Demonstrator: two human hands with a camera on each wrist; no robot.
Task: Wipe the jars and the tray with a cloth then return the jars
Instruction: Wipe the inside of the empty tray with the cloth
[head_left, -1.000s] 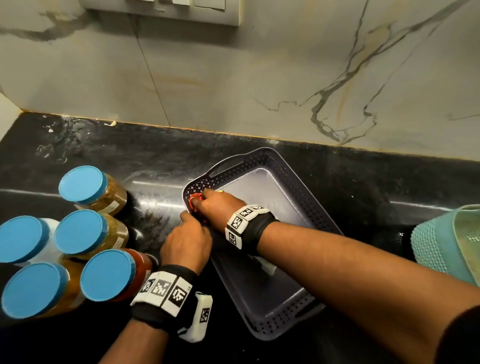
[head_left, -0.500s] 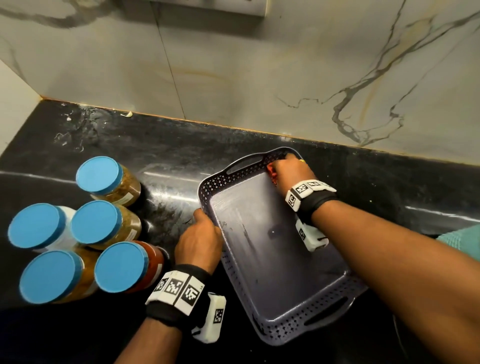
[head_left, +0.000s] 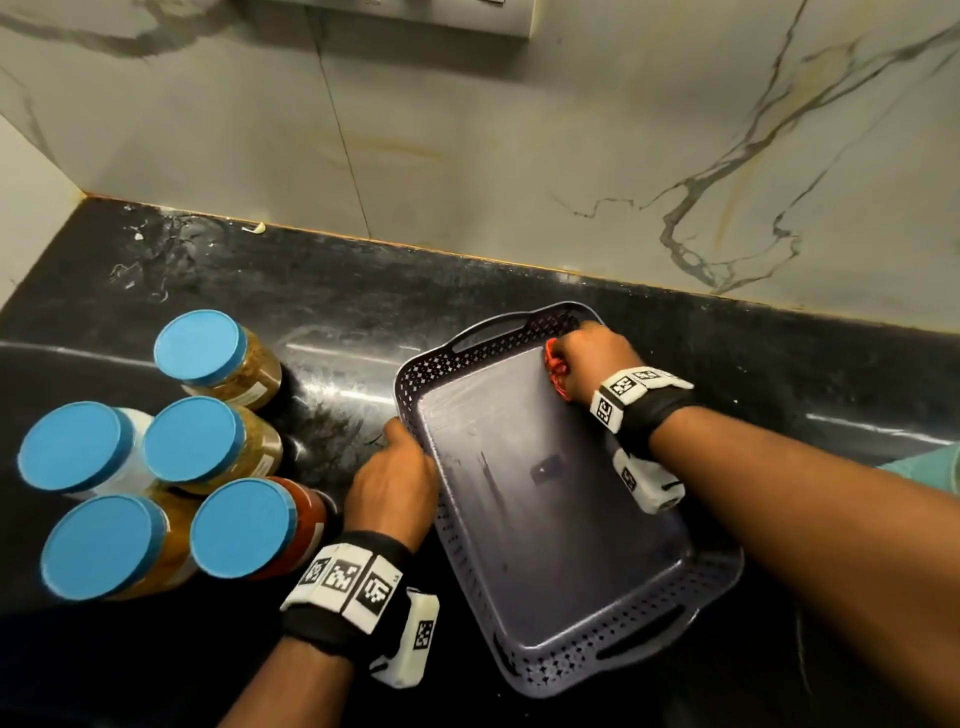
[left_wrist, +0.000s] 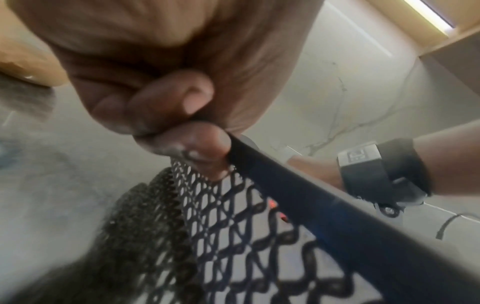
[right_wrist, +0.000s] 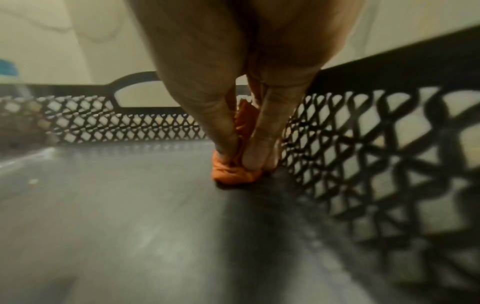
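A dark grey perforated tray (head_left: 566, 670) lies on the black counter with nothing in it. My right hand (head_left: 592, 358) grips a bunched orange cloth (head_left: 555, 364) and presses it onto the tray floor in the far right corner; in the right wrist view the cloth (right_wrist: 233, 174) sits under my fingertips against the lattice wall (right_wrist: 363, 144). My left hand (head_left: 395, 483) grips the tray's left rim, fingers curled over its edge (left_wrist: 298, 195). Several jars with blue lids (head_left: 202, 348) stand in a cluster on the counter to the left of the tray.
A marble backsplash (head_left: 519, 156) rises behind the black counter (head_left: 322, 312), which has wet smears at its far left. A teal object (head_left: 935, 467) shows at the right edge. A switch plate is at the top of the wall.
My right hand moved the cloth from the tray's near left corner across to its far right corner. The left hand kept its grip on the left rim.
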